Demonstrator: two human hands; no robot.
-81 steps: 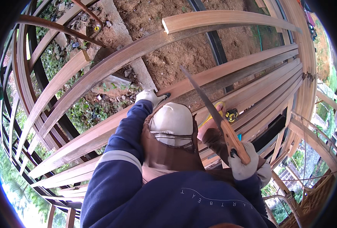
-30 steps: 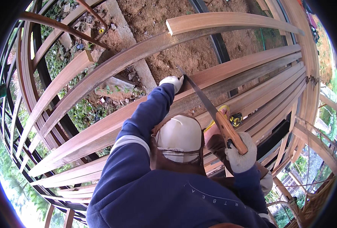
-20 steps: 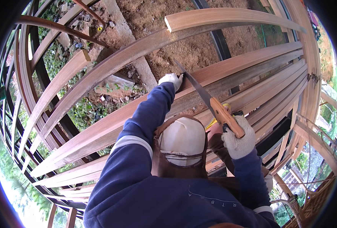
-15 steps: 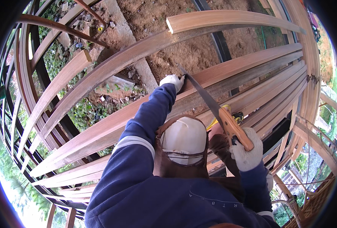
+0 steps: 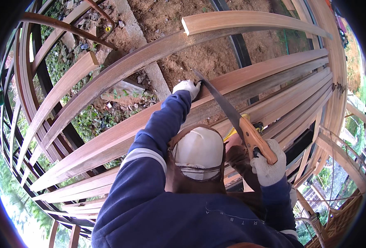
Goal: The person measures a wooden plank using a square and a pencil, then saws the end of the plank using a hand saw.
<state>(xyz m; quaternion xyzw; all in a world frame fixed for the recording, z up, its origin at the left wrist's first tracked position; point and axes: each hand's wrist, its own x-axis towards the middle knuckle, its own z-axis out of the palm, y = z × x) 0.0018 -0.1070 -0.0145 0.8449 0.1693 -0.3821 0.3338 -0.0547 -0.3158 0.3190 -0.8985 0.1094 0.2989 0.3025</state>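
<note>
My right hand [image 5: 268, 164], in a white knitted glove, is closed round the wooden grip of a handsaw [image 5: 255, 138]. The saw's dark blade slants up and left across a long reddish-brown wooden beam [image 5: 249, 75], its tip reaching past the beam's far edge. Close beside the blade's far end, my left hand [image 5: 186, 87], also gloved in white, grips the far edge of that beam, its thumb side next to the blade. Its fingertips are partly hidden. A rounded cream pad with brown around it [image 5: 200, 153] is between my arms, over the beams.
Several more beams [image 5: 290, 94] lie side by side on a dark metal frame [image 5: 238, 47]. A shorter beam [image 5: 245, 20] rests farther off. A yellow and black object [image 5: 232, 133] shows beside the saw handle. Brown soil, a concrete strip [image 5: 135, 35] and plants are below.
</note>
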